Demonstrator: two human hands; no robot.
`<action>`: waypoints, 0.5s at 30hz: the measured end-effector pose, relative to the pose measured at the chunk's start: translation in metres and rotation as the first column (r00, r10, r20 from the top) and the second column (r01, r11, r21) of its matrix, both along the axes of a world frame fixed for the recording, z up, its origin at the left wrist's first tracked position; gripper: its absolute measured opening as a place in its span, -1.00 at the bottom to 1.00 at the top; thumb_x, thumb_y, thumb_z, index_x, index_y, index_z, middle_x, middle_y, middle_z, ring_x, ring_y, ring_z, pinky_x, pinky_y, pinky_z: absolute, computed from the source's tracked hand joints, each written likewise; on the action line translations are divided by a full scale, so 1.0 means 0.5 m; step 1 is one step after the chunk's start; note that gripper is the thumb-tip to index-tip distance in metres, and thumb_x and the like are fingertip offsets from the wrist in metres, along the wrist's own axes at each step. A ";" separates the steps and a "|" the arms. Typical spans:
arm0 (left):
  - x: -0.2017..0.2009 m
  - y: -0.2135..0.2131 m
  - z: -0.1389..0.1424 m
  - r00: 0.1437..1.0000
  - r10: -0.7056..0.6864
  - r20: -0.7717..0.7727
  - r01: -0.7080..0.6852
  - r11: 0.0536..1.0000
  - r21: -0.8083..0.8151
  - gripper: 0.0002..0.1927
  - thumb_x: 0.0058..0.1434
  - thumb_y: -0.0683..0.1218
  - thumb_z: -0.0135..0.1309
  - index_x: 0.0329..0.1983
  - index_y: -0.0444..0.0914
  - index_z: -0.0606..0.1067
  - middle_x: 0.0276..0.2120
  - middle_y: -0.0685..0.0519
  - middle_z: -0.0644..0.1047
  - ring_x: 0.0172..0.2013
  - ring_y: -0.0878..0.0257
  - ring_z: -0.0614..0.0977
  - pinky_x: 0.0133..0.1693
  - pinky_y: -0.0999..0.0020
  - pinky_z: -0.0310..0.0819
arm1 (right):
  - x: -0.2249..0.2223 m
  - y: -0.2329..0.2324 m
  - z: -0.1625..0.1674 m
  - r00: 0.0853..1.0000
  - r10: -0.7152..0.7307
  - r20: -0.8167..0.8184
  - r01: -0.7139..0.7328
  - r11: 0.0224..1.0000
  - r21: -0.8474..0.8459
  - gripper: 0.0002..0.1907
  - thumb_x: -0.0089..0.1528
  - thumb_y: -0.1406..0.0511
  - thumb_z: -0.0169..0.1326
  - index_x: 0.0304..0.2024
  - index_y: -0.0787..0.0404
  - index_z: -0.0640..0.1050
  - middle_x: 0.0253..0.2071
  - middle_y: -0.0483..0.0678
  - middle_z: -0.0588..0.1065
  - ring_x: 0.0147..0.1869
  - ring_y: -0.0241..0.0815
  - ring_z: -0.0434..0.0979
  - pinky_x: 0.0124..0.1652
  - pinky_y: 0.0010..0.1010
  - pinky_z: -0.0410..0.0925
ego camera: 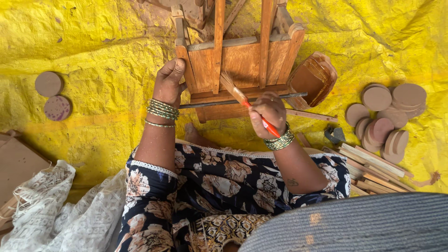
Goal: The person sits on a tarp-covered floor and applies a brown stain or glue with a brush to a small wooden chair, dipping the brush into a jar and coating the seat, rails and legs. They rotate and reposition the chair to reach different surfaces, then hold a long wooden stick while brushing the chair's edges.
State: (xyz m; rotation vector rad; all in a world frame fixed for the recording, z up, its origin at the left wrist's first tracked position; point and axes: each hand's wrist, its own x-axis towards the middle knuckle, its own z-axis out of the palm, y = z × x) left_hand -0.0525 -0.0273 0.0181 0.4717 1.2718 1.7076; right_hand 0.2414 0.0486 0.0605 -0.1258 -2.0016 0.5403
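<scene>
Seated person, floral dark garment, working over a yellow tarp (93, 56).

Right hand (269, 112), just right of frame centre, is closed around a paintbrush (242, 99) w/ an orange handle. Bristles point up toward 11 o'clock from the hand and lie against the front panel of a small wooden frame (242, 65). Pinch-type hold near the ferrule, prob. for control of the strokes; handle sticks out past the wrist toward 5 o'clock.

Left hand (169, 81) sits at 9 o'clock of the frame, fingers curled onto its left upright. Looks like a steadying grip so the piece doesn't shift under the brush. Green bangles on both wrists.

Frame stands at 12 o'clock, directly ahead of the knees, close enough that both arms reach w/o stretching. A thin dark rod (242, 100) runs across its lower front.

At 2 o'clock of the right hand, a brown bowl (313, 79) leans beside the frame's right side; contents unclear. At 3 o'clock: a heap of round wooden discs (387, 112). At 4 o'clock: a bundle of wooden slats (373, 165). Two more discs (52, 95) lie apart at 9 o'clock. White lace cloth (51, 210) at 7 o'clock.
</scene>
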 end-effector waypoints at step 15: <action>0.002 0.000 0.007 1.000 -0.013 -0.005 0.013 0.999 0.049 -0.65 0.31 0.13 0.21 0.00 -0.18 0.60 -0.09 0.12 0.62 -0.04 0.25 0.63 -0.05 0.10 0.63 | 0.009 0.033 -0.032 0.982 0.120 0.144 -0.086 0.971 -0.225 -0.63 0.45 0.18 0.00 -0.45 0.16 0.44 -0.59 -0.13 0.36 -0.56 -0.20 0.31 -0.45 -0.29 0.20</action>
